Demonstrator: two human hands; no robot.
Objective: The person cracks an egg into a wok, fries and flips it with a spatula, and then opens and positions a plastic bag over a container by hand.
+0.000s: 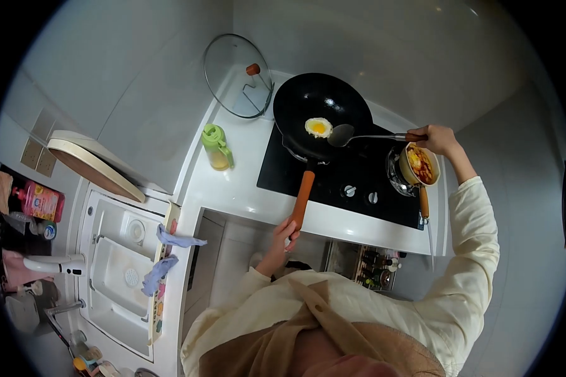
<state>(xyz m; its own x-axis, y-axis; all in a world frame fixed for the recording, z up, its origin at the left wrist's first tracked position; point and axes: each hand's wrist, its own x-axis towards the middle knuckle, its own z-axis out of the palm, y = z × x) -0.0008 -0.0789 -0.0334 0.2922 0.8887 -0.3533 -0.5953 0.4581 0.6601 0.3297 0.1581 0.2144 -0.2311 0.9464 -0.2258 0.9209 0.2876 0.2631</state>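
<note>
My left hand [286,236] is wrapped round the orange-brown handle of a black wok [295,103] on the left burner. Inside the wok lies a fried egg [319,128], its yolk yellow and its rim white. My right hand [438,139] grips the wooden end of a metal spatula [383,136]. The spatula's blade rests at the wok's right inner side, just right of the egg; whether it touches the egg I cannot tell. Below my right hand, a small pot [419,165] with reddish food and egg sits on the right burner.
A black cooktop [283,168] is set in the white counter [233,195]. Left of it stand a green-topped oil bottle [217,149] and an upright glass lid [233,78]. The sink [110,220] has purple gloves [160,273] on its edge. An open drawer [343,267] holds bottles.
</note>
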